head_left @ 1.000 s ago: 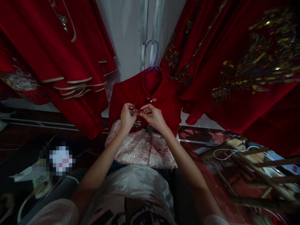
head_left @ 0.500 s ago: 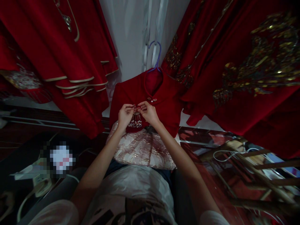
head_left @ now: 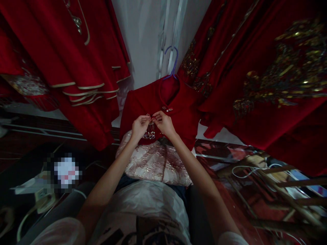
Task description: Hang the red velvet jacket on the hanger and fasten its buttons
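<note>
A red jacket (head_left: 143, 98) with a stand collar lies across my lap, its purple hanger (head_left: 176, 61) still in the neck. Pinched between the fingertips of my left hand (head_left: 140, 127) is one side of a beaded tassel ornament (head_left: 151, 131). My right hand (head_left: 165, 123) pinches the other side at its top, close to the left fingertips. Strands of beads dangle below the fingers over the red cloth. Just above my right hand, a small beaded clasp (head_left: 167, 109) sits under the collar. The exact grip is partly hidden by the fingers.
Red garments with pale edging (head_left: 89, 75) hang at the left. More red garments with gold embroidery (head_left: 286, 75) hang at the right. Pale brocade cloth (head_left: 153, 160) covers my lap. A wooden rack (head_left: 286, 190) with white cables stands lower right; a power strip (head_left: 44, 200) lies lower left.
Both hands have shifted very slightly to the right in view, along with the jacket and hanger. The left fingers have turned a little, and both hands keep their pinch on the ornament.
</note>
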`<state>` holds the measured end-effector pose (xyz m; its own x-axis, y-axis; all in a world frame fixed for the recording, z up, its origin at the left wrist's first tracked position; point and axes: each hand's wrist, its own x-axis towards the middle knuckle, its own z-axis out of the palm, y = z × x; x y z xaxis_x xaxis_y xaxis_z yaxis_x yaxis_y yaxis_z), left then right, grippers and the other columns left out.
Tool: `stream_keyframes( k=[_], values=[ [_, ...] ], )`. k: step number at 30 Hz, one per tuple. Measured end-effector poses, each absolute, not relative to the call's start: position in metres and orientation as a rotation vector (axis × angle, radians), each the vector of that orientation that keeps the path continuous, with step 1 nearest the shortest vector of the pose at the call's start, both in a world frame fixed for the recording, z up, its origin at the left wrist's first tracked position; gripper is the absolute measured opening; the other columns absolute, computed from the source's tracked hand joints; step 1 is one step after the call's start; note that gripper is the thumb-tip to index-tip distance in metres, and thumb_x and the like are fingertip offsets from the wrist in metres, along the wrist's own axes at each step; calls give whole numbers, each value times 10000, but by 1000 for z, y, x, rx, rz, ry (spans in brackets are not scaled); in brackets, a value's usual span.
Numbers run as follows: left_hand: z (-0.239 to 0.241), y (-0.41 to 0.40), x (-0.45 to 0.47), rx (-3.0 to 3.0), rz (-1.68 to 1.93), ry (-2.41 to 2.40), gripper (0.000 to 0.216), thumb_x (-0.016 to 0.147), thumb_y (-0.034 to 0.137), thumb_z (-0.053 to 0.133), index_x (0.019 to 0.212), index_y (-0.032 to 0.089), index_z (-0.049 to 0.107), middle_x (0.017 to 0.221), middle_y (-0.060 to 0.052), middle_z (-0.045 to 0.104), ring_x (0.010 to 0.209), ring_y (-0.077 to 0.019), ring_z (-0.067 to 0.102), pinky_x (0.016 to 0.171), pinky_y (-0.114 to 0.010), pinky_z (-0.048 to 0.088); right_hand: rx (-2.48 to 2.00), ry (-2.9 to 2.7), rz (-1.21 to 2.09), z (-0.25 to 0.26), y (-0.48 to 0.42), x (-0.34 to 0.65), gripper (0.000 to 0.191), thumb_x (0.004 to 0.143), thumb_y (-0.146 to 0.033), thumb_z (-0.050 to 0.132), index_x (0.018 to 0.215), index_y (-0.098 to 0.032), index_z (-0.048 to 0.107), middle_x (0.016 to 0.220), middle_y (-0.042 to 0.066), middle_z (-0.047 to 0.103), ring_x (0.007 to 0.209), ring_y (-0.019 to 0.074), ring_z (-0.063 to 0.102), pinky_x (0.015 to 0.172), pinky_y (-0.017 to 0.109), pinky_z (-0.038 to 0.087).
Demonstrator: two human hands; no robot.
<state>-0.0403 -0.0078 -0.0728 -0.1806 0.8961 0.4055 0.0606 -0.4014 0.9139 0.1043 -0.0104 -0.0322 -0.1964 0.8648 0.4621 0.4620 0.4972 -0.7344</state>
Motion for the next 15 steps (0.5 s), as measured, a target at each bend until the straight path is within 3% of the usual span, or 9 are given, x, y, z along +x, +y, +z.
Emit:
stream_keyframes(
  k=[5, 15],
  values=[
    [-71, -14, -41, 1431, 1612, 1132, 317, 667, 316, 729, 905, 108, 703, 914, -106, 738, 791, -178, 697, 833, -345, 557, -1072, -1745, 549, -37, -12, 101, 170, 773, -121, 594, 932, -181, 585, 835, 12, 636, 735, 107, 613, 690, 216, 527],
    [-71, -7, -54, 1552, 1547, 1125, 262, 682, 327, 727, 842, 123, 692, 853, -84, 732, 754, -166, 688, 794, -328, 556, -1073, -1717, 523, -34, -13, 100, 98, 820, -194, 589, 917, -182, 597, 853, 26, 677, 756, 115, 648, 685, 216, 548]
  ],
)
